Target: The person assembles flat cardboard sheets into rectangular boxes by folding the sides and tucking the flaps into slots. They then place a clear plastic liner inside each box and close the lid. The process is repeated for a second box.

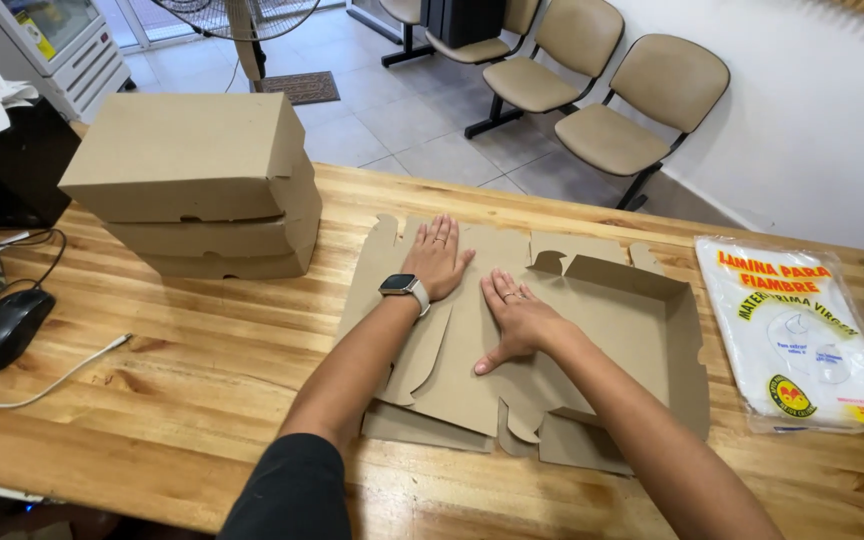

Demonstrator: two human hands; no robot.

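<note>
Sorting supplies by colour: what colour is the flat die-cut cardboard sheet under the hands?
Plain kraft brown flat die-cut cardboard sheet, seen in the head view.

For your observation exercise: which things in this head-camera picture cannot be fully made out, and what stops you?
- Cardboard sheet, head view: the parts under the left hand and right hand are covered.
- Lowest of the stacked boxes: mostly hidden by the boxes above.
- Mouse cable: runs off the left edge.
- Plastic packet: contents unclear through the wrapper.
- Fan: cut off by the top edge.
</note>
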